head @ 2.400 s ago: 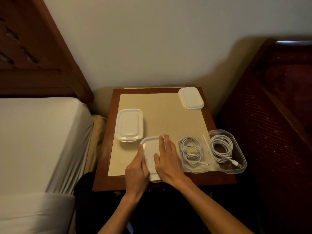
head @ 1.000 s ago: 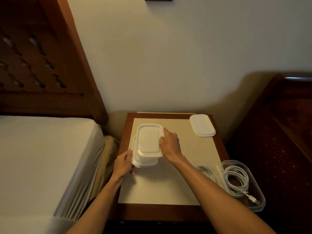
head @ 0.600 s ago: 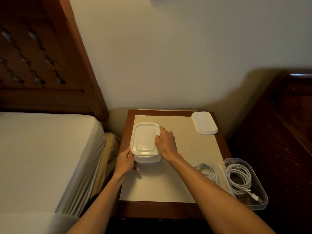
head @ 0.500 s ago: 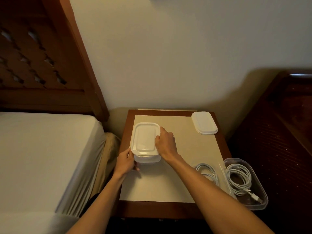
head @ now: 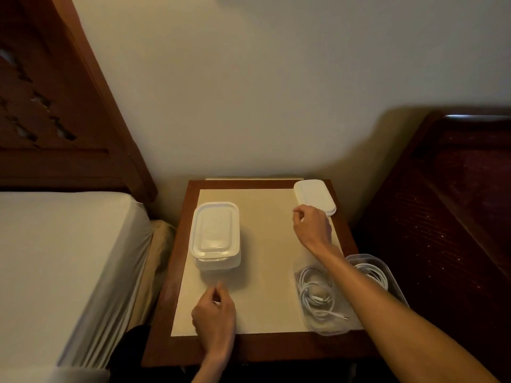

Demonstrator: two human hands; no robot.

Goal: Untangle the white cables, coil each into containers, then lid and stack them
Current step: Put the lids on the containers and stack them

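The right hand (head: 312, 228) reaches across the desk (head: 265, 352) toward its far right corner, forearm stretched diagonally over the two open containers, fingers curled loosely downward just beside the near edge of the loose lids (head: 314, 197); its grip holds nothing. The left hand (head: 214, 317) hovers low over the near left part of the desk, knuckles up, fingers curled in with thumb and forefinger pinched together, empty as far as can be seen, a little apart from the two lidded containers (head: 215, 234) stacked at the left. Near right, one clear open container (head: 322, 328) holds a coiled white cable (head: 315, 295); beside it, a second open container (head: 390, 275), partly hidden by the forearm, holds another coil (head: 372, 273). A bed (head: 55, 258) lies to the left.
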